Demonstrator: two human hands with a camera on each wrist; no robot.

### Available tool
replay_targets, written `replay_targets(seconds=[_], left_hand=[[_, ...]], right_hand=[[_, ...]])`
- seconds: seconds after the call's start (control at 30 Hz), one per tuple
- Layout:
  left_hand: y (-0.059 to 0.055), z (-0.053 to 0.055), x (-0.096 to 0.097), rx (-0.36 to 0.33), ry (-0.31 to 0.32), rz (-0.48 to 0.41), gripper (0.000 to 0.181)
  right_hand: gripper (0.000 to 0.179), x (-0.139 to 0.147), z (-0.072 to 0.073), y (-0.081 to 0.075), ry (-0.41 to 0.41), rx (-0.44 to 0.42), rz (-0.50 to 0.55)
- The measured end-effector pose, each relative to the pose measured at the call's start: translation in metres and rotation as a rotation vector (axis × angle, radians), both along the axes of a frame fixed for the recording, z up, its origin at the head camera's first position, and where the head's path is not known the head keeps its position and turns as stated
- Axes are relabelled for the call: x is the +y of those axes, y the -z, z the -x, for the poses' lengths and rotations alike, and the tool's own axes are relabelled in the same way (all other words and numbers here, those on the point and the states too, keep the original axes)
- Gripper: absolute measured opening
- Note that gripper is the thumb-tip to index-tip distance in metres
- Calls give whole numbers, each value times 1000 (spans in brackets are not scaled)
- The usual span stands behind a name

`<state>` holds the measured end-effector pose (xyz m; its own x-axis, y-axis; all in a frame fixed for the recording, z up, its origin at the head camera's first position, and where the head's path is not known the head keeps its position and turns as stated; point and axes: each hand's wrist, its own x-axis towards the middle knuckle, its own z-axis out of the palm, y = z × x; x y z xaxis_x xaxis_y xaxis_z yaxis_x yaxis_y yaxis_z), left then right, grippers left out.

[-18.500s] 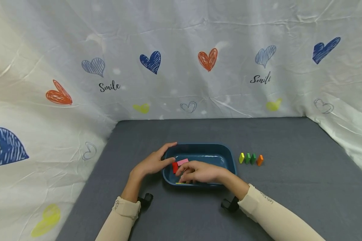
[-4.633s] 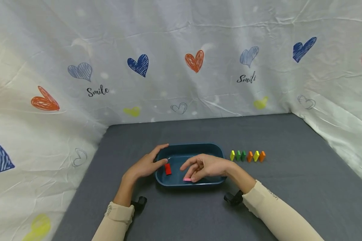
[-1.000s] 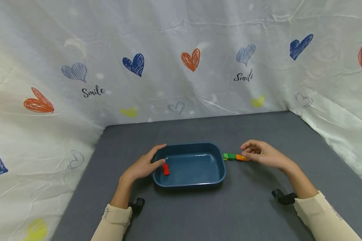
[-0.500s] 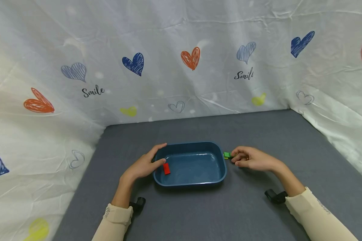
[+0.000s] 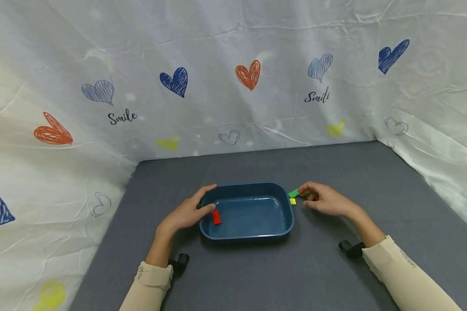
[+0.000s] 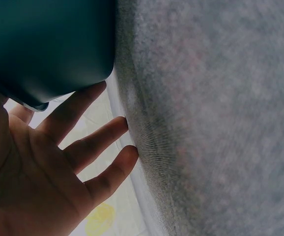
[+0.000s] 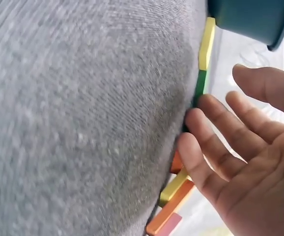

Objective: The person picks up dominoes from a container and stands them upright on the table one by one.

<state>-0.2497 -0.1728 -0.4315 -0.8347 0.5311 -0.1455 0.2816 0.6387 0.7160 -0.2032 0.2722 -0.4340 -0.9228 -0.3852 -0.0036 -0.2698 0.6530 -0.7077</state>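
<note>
My left hand (image 5: 188,212) rests at the left end of the blue tray (image 5: 246,238), thumb over the rim and fingers straight along its outside. In the left wrist view the fingers (image 6: 113,129) are spread below the tray's wall. Inside the tray lies a red domino (image 5: 216,217). Right of the tray, my right hand (image 5: 327,199) has its fingertips at a green domino (image 5: 293,193), which lies askew. Beside it a yellow domino (image 5: 292,201) lies by the tray. The right wrist view shows the fingers loosely extended, nothing gripped.
Under and beyond my right hand, the right wrist view shows an orange domino (image 7: 169,209), another yellow domino (image 7: 174,188) and a pink domino (image 7: 170,225); the hand hides them in the head view. A grey cloth covers the table (image 5: 257,280). A white curtain (image 5: 218,39) hangs behind.
The dominoes stood upright in a row 4.6 seconds ago and now lie down; the pink one has left the tray. My right hand has moved left along them, and the green one has turned.
</note>
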Motion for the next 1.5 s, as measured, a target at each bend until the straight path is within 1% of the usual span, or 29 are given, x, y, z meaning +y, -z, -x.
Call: replay_targets(seconds=[0.23,0.5,0.6,0.67,0.9,1.0,1.13,1.27,1.4,1.5], left_hand=[[0,0,1,3,6,-14,66],[0,-2,1,5,2,-15,65],[0,-2,1,7,3,-10,65],[0,-2,1,5,3,-7,65],[1,-1,1,3,-8,1,65],[0,-1,1,8,-3,2,65],[-1,-1,2,-8,4,-3,66],[-1,-2,2,-16,2,-5,66],[0,-2,2,-3,-4,-1,65],[0,-1,2,-4,-7,-6,66]], right_hand=[[37,-8,4,5,1,86,-36],[43,-25,8,13,-2,172,-129],[42,-30,11,14,-15,216,-157],[41,-33,14,15,-24,227,-168],[33,-42,22,15,-48,197,-196],[30,-43,23,15,-48,206,-213],[28,-39,22,16,-66,217,-200],[27,-28,17,14,-80,198,-139],[25,-14,11,13,-45,163,-71],[23,-6,9,12,-4,107,-19]])
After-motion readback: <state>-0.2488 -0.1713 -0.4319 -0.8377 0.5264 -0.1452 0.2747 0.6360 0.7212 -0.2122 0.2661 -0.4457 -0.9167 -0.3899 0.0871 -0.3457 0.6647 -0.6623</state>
